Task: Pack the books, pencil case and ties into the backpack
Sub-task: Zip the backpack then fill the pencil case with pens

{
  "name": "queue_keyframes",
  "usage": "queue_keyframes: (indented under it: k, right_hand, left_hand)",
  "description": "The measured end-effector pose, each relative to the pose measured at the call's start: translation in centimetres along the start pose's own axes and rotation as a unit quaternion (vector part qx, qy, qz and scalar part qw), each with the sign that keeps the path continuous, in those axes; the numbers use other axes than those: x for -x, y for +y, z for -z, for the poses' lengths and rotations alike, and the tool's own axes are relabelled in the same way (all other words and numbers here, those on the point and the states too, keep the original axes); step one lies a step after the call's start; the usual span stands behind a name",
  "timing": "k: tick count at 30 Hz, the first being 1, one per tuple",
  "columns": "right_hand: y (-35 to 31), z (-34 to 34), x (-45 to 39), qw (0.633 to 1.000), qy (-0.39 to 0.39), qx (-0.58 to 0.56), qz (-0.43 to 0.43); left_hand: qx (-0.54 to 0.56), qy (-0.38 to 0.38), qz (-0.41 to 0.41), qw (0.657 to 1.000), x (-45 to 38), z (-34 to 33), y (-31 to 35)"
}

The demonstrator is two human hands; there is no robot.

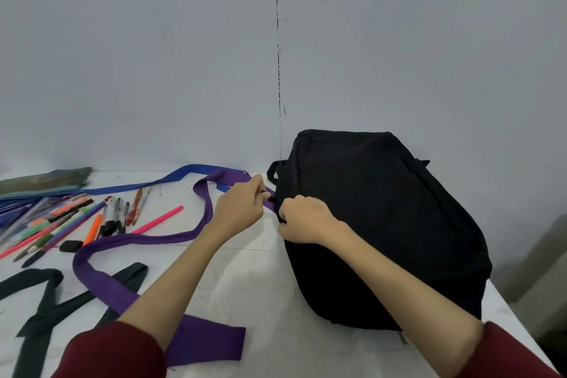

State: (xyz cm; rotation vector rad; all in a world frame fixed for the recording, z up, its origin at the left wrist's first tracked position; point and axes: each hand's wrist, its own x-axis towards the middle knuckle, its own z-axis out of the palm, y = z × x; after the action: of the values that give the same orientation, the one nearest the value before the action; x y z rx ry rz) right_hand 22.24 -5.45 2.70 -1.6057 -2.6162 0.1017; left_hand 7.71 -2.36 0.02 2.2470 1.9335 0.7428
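Observation:
A black backpack point(383, 218) lies on the white table point(260, 301), right of centre and against the wall. My left hand point(241, 209) pinches a small black zipper pull at the backpack's left edge. Just beside it, my right hand point(302, 219) grips the backpack's fabric at the same edge. A purple tie point(107, 282) winds across the table under my left arm. A blue tie point(171, 178) lies behind it, and a black tie point(46, 310) lies at the lower left. A greenish pencil case point(43, 181) rests at the far left by the wall.
Several pens, markers and pencils point(70, 221) are scattered on the left of the table, with a small black eraser point(70, 245) near them. The grey wall stands right behind the table. The table's right edge runs past the backpack.

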Motion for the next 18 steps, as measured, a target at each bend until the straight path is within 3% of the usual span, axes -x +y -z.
queue_keyframes:
  k: [4,10,16,18]
  right_hand:
    - [1.2,0.9,0.5,0.995,-0.005,-0.095,0.023]
    - [3.6,1.8,0.8,0.986,-0.015,-0.161,0.032]
    - [4.2,1.6,0.9,0.97,-0.036,-0.24,0.008]
    - [4.6,1.7,1.0,0.964,-0.003,-0.264,0.002]
  left_hand:
    - [0.031,0.028,0.028,0.999,-2.4,-0.5,-0.3]
    - [-0.025,0.056,0.031,0.998,-8.0,-1.5,1.0]
    - [0.09,-0.029,0.052,0.994,-10.0,-2.8,0.6]
    - [0.112,-0.042,0.054,0.991,-9.0,-2.4,0.4]
